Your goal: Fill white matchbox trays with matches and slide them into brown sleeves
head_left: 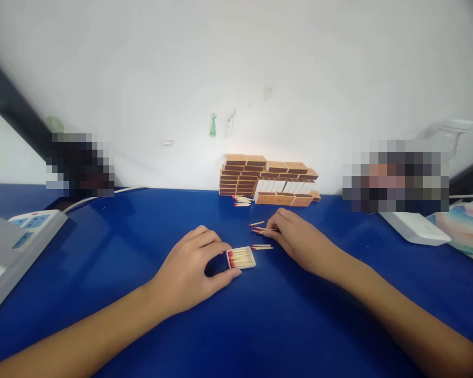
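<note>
My left hand (pixel 197 268) grips the left end of a white matchbox tray (pixel 253 255) between thumb and fingers. Several red-tipped matches lie side by side in that tray, heads to the left. Beyond it and to the right, my right hand (pixel 294 233) pinches some matches (pixel 261 230) at their plain ends, close to the table. One loose match (pixel 257 223) lies just past those fingertips. A few more matches (pixel 262 247) rest on the blue table between the tray and my right hand.
Against the white wall stands a stack of matchboxes (pixel 242 178), with a small pile of matches (pixel 242 200) before it. A power strip (pixel 39 226) with a white cable is at the left. A white device (pixel 415 228) and a colourful item (pixel 465 223) are at the right.
</note>
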Demonstrator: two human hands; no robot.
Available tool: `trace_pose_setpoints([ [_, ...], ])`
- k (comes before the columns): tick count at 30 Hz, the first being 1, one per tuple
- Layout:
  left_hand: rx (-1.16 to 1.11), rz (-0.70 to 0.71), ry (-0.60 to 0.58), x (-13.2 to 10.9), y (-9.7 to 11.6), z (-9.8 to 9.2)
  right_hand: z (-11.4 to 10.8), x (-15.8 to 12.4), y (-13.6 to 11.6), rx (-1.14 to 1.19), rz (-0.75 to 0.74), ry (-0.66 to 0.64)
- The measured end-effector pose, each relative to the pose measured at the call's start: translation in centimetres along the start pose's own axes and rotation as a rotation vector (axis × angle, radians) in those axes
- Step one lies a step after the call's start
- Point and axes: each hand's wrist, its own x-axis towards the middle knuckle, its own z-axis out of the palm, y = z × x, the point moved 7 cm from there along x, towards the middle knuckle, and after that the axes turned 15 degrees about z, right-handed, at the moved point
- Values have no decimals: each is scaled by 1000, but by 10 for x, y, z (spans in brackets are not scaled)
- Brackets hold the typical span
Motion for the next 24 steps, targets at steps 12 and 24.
trace_pose_setpoints([
  [12,-10,5,14,1,0,-1,-6,-2,4,-8,24,-6],
  [24,-23,-29,37,0,-2,-3,-16,-10,-16,139,11,-28],
])
